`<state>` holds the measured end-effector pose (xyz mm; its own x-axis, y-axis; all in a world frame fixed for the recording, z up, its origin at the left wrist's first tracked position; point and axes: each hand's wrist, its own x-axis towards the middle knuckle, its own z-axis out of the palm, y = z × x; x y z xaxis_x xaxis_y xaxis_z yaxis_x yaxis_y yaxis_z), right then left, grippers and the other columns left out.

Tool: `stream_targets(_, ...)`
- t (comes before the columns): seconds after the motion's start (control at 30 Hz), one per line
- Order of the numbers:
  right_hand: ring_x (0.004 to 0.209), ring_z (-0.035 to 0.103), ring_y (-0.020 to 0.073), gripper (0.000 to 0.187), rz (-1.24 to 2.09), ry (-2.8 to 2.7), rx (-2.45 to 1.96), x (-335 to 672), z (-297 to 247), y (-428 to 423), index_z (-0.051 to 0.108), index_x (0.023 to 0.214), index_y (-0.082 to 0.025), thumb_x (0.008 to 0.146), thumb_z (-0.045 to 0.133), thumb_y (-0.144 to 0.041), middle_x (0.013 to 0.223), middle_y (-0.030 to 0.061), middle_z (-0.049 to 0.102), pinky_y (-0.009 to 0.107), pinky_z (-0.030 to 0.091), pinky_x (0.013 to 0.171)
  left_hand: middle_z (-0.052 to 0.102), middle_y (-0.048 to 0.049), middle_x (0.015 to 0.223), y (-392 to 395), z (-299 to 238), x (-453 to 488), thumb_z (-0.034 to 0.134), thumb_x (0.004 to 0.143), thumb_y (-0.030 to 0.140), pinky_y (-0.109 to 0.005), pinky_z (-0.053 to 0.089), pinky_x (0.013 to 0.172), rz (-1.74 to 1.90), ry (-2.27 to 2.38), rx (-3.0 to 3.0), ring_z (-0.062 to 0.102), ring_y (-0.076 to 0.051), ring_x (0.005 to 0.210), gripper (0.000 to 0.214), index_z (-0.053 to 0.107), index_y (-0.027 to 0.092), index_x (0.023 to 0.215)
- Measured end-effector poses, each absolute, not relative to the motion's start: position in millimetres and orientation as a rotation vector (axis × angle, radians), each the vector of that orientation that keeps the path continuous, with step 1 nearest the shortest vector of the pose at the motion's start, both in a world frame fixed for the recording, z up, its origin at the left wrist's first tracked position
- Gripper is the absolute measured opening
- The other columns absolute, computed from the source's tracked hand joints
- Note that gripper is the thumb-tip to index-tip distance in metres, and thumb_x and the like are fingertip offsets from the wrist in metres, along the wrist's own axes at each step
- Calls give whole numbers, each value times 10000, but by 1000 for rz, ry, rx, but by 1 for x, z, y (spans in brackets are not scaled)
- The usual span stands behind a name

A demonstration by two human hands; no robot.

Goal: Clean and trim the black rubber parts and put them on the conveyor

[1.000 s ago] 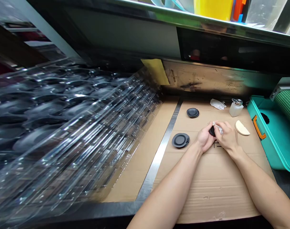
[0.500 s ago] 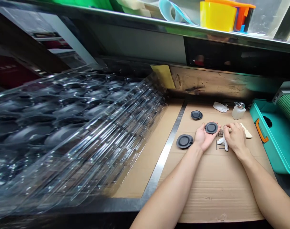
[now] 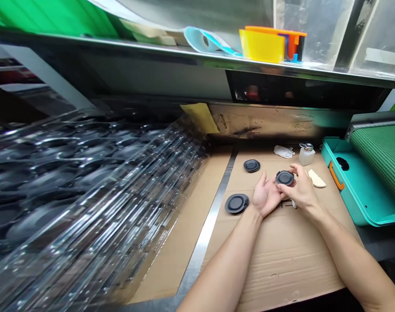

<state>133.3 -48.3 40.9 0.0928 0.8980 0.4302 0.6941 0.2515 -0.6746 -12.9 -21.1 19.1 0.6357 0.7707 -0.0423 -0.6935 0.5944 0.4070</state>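
Note:
My right hand [image 3: 300,190] pinches a round black disc [image 3: 285,177] by its edge, just above the fingertips of my left hand [image 3: 265,196]. My left hand lies palm up, fingers spread, holding nothing. A bit of white cloth [image 3: 294,203] peeks out under my right hand. Two more black discs lie on the cardboard: one [image 3: 236,203] left of my left hand, one [image 3: 251,165] farther back.
A tall slanted stack of clear plastic trays [image 3: 86,190] holding dark discs fills the left. A small white bottle [image 3: 306,154], crumpled white wipe [image 3: 284,151] and cream pad [image 3: 317,179] lie behind the hands. A teal bin [image 3: 356,186] stands right. Shelf above carries yellow and orange containers [image 3: 265,43].
The disc has passed from my left palm to my right hand's fingers. My left hand has opened. The view has tilted up and shifted.

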Motion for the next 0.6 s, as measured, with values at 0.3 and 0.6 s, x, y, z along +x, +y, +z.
stream_targets(0.3, 1105, 671, 255, 745, 516, -1255, -1534, 160, 56, -80, 484, 1282, -242, 644, 836, -398, 1201, 103, 685, 427, 532, 979, 637, -240, 1281, -19, 12, -12, 371, 974, 634, -441, 531, 970, 911, 438, 433, 685, -278, 1094, 696, 471, 95, 1401)
stream_targets(0.6, 1108, 677, 291, 589, 148, -1225, -1529, 176, 84, -173, 596, 1248, -303, 705, 785, -428, 1138, 78, 711, 460, 623, 863, 685, -187, 1243, -22, 19, -16, 349, 979, 620, -458, 523, 992, 873, 639, 616, 678, -284, 1098, 654, 536, 125, 1364)
